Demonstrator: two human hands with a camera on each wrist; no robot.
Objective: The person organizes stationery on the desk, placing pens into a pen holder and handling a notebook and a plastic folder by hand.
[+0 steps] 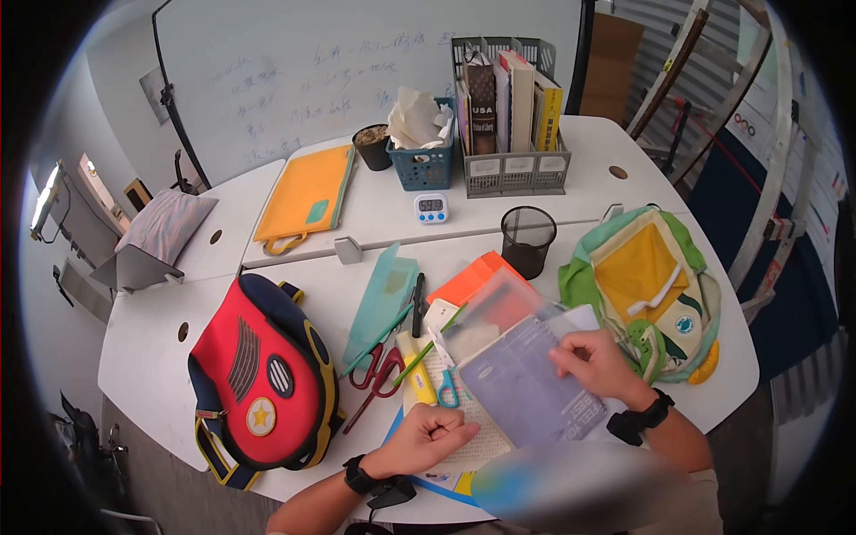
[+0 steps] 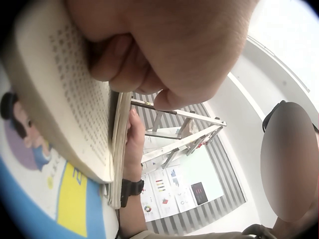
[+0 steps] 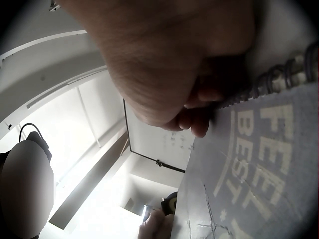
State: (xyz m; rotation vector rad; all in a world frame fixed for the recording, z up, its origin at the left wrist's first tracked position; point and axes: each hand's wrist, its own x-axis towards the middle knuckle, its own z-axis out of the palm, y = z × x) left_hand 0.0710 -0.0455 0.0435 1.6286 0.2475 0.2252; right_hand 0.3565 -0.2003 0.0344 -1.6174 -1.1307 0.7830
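Note:
A grey-purple spiral notebook (image 1: pixel 526 392) lies slanted on an open printed book (image 1: pixel 477 441) at the table's near edge. My right hand (image 1: pixel 590 361) lies on the notebook's right side. In the right wrist view its fingers (image 3: pixel 199 117) curl against the wire spiral of the notebook (image 3: pixel 259 164). A translucent sheet (image 1: pixel 499 305) stands raised and blurred above the notebook's top. My left hand (image 1: pixel 430 437) is a curled fist that rests on the book's left page and holds nothing. In the left wrist view the left hand's knuckles (image 2: pixel 164 55) press the printed page (image 2: pixel 75 99).
A red backpack (image 1: pixel 259 374) lies at the left, a green and yellow backpack (image 1: pixel 651 290) at the right. Red scissors (image 1: pixel 379 374), a yellow highlighter (image 1: pixel 417 374), small blue scissors (image 1: pixel 448 390) and a teal pouch (image 1: pixel 383 299) lie beside the book. A black mesh cup (image 1: pixel 528 239) stands behind.

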